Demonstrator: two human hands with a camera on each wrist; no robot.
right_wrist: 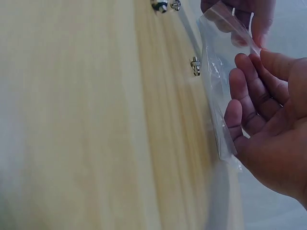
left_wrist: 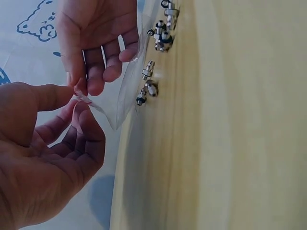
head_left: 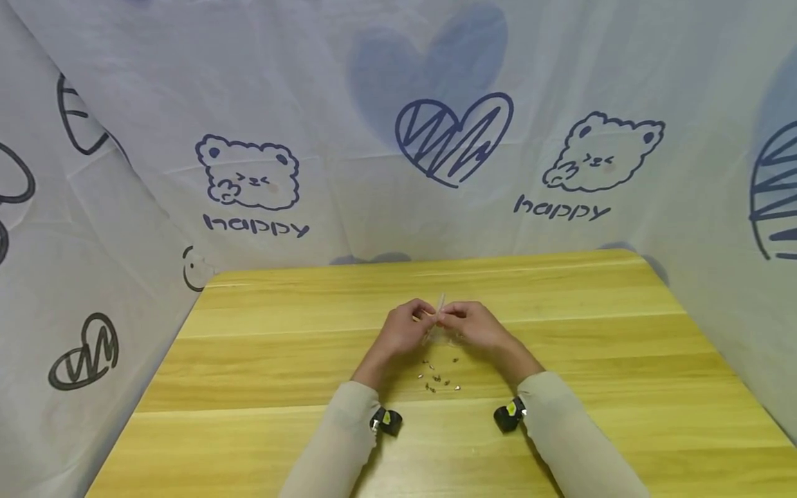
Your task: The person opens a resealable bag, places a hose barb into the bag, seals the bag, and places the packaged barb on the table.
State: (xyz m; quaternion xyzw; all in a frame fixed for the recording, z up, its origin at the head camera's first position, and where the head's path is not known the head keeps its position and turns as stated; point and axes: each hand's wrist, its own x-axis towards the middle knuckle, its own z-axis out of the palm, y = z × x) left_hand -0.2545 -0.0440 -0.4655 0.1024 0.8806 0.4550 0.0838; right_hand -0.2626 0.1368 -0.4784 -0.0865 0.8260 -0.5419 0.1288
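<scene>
So both hands are clamped on the same little bit of clear plastic bag: the left hand pinches the rim between thumb and fingertips, and the right hand pinches it right next door with thumb and forefinger. The right hand's other fingers curl loosely beside the film. The bag hangs from that pinch, just past the small metal fittings as the person sees it. I can't tell if its mouth is parted or if the bottom edge touches the table.

My worry is the grip. It's fingertips only on thin, slick-looking film, so if both hands tug apart, I'd expect one side to slide free or the rim to tear. Film like that probably clings to itself too, so a thumb could easily rub both layers together and not separate them.

Next thing out: the fittings lie loose in a scatter between the forearms, some bunched, some on their own. They look roundish, so a drooping bag corner or a low wrist could knock one rolling. Each sleeve has a black wrist camera jutting inward, which is what I'd expect to clip a stray piece if the arms draw together. With bits this tiny, one could easily get missed.
</scene>
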